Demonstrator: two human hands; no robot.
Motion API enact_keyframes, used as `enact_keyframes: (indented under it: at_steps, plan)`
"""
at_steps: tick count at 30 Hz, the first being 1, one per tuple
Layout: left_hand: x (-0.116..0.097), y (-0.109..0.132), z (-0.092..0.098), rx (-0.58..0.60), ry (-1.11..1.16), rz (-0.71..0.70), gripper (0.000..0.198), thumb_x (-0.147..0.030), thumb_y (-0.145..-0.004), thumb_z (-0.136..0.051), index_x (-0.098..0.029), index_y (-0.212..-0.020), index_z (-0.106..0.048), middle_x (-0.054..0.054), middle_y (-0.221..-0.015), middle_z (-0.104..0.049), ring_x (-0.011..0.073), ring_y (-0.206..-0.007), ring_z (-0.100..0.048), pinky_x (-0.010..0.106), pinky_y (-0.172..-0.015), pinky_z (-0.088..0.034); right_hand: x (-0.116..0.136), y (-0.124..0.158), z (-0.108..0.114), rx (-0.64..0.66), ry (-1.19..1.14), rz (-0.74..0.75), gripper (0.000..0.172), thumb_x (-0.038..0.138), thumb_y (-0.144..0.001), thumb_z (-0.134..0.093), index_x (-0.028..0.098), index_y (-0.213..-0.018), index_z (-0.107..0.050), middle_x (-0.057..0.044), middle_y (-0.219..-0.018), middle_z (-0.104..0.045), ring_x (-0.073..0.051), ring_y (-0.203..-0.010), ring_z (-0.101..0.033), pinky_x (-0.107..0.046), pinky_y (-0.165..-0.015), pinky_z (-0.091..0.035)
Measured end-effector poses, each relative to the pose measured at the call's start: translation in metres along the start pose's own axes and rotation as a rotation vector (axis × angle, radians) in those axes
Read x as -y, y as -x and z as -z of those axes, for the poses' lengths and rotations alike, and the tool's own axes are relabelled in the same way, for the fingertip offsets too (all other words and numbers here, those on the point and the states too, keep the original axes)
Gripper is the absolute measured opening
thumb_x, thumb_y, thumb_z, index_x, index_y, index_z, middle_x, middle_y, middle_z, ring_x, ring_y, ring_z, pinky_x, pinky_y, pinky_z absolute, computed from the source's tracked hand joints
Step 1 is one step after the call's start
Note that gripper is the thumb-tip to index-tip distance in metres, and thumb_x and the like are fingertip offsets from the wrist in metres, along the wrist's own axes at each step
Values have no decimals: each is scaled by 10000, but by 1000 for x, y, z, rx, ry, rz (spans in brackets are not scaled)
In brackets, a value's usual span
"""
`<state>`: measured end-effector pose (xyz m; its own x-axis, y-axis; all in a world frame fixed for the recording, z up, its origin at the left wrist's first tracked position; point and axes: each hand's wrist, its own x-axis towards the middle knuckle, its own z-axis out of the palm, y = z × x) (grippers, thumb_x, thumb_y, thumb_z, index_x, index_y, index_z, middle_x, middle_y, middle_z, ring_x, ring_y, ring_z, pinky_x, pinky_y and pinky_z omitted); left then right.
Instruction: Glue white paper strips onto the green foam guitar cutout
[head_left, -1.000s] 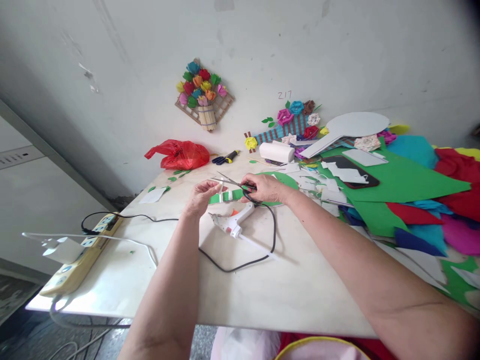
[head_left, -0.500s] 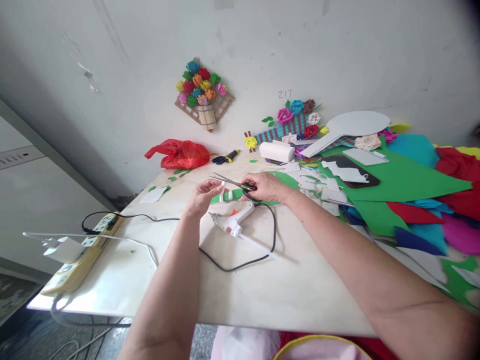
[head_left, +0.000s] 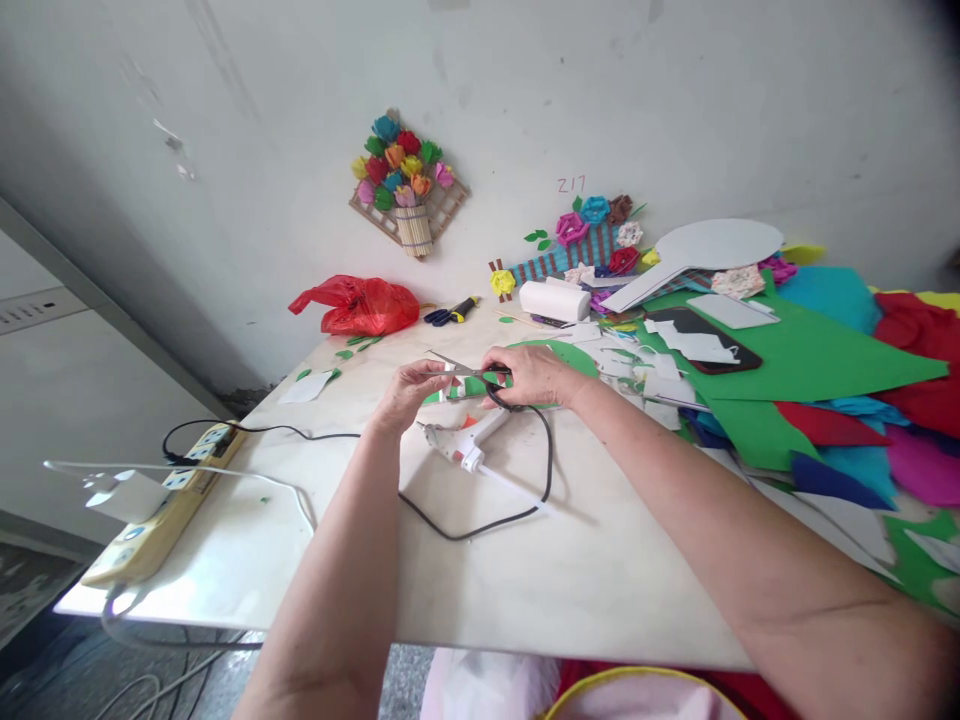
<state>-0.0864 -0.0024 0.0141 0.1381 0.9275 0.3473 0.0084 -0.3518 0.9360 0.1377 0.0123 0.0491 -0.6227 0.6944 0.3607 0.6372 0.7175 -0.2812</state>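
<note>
My right hand (head_left: 534,376) is closed around the black handles of a pair of scissors (head_left: 466,371), whose blades point left and stand apart. Between thumb and fingers, my left hand (head_left: 409,392) pinches a small white paper strip (head_left: 449,381), right at the blades. Below both hands lies a green paddle-shaped piece (head_left: 574,357) on the table, with small white bits on its narrow end. Nearer to me rests a white glue gun (head_left: 469,443) with a glue stick out of its back and a black cord.
A power strip (head_left: 161,510) with plugged-in cords lies along the left table edge. Farther back are a red plastic bag (head_left: 367,306) and dark pliers with yellow-black handles (head_left: 451,313). Coloured sheets (head_left: 810,350), paper scraps and a phone-like dark slab (head_left: 701,340) crowd the right.
The scissor blades have spread wider and now reach the white strip by my left fingers. Both hands stay in nearly the same place.
</note>
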Motion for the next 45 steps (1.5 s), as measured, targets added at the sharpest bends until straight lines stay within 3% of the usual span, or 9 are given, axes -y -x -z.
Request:
enact_keyframes:
  at_steps: [19,33,45]
  plan:
    - [-1,0,-3,7,-60,23,218,-296,-596,-757,-157,-752,-694,36,-668,-678,141,-619,-590,264,-632,-437,-1,0,-1,18,-3,33,431,517,-614,-659,271,-967,-643,18,-810,-660,-139,-692,-564,-227,-570,-319]
    - [-1,1,-2,-13,-109,29,217,-315,-610,-747,-144,-738,-716,63,-690,-691,147,-613,-584,265,-622,-437,-2,-1,-1,76,-55,27,374,512,-631,-648,278,-921,-679,15,-707,-645,-136,-643,-535,-216,-545,-295]
    - [3,0,1,-44,-108,65,200,-339,-620,-741,-154,-683,-699,48,-655,-677,135,-594,-568,267,-629,-422,-4,-3,-7,-8,-4,83,270,444,-682,-636,244,-854,-693,0,-656,-642,-125,-575,-508,-219,-525,-274]
